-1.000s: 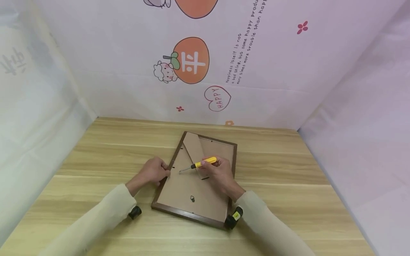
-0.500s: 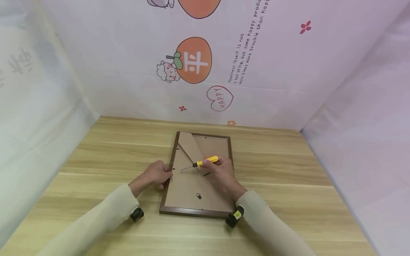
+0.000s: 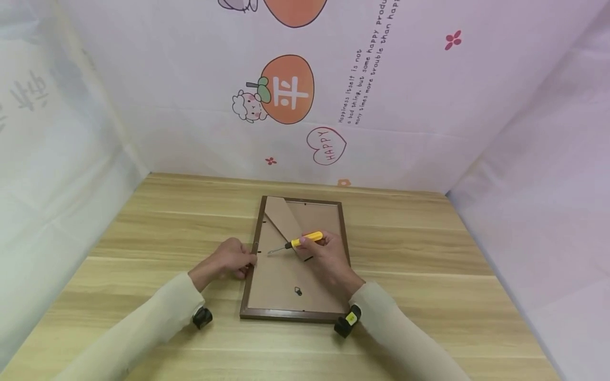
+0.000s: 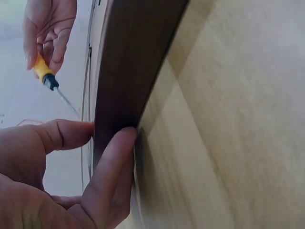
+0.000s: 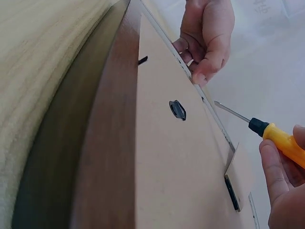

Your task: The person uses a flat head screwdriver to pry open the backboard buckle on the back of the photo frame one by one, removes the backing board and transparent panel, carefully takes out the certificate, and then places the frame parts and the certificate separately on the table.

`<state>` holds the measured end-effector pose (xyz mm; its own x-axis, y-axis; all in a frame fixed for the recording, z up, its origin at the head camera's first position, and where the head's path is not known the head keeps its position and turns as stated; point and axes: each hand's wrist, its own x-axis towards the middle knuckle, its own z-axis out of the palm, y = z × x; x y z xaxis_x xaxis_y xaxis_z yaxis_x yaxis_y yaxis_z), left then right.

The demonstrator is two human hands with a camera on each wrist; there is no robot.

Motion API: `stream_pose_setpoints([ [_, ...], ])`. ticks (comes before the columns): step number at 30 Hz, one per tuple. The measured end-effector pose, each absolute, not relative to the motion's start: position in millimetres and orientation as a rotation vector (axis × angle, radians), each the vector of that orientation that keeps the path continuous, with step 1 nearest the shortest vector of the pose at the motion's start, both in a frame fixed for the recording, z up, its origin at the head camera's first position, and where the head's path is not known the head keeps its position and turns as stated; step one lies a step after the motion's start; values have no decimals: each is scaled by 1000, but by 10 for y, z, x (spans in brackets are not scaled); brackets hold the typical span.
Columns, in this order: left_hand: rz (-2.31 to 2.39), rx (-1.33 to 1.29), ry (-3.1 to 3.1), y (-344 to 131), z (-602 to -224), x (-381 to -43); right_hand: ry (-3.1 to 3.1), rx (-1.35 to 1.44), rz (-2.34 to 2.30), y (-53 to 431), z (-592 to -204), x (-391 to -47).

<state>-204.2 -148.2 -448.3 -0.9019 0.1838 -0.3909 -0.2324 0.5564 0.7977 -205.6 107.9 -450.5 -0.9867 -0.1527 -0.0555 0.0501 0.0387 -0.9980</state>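
Far L, a white sheet (image 3: 47,148) forms the side wall, faint grey lettering on it. Next along, the L sleeve (image 3: 143,323), cream, w/ a small black gadget (image 3: 202,317) by the wrist. And here's the L hand (image 3: 232,258): thumb and fingers pinching the L edge of the pic frame (image 3: 290,314). Frame's lying back-up, mid-table, btwn the two arms, wood-grain table (image 3: 419,254) under it. Black tabs (image 3: 259,252) dot its L inner edge, one just beside the L hand. On the tan backing board (image 3: 276,286) there's a stand flap (image 3: 281,214), slanting from the far L corner to abt the middle, black strip at its near end. Screwdriver (image 3: 312,239) next: metal tip pointing L, near that tab; touching the board or not, can't tell. Behind, the back sheet (image 3: 190,79) shows orange fruit & a HAPPY heart. Closer in, a small black hook (image 3: 298,291) sits on the board's near half. Then the R hand (image 3: 331,259), gripping the screwdriver's yellow handle over the frame's R half. Past it, a black gadget w/ yellow label (image 3: 348,320), the cream R sleeve (image 3: 405,333), and far R another white sheet (image 3: 543,159)
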Motion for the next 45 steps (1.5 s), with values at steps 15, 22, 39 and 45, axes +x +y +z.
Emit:
stream_pose_setpoints([
  [15,1417,-3,2252,-1555,-4502,-2243,2153,-108,-2037,1074,-4605,-2149],
  [22,1464,-5,2235,-1526,-4516,-2258,2176,-106,-1996,1098,-4603,-2167],
  [39,1513,-18,2221,-1537,-4545,-2242,2362,-104,-1819,1015,-4697,-2135],
  [45,1513,-7,2218,-1545,-4570,-2249,2235,-68,-1920,951,-4717,-2112],
])
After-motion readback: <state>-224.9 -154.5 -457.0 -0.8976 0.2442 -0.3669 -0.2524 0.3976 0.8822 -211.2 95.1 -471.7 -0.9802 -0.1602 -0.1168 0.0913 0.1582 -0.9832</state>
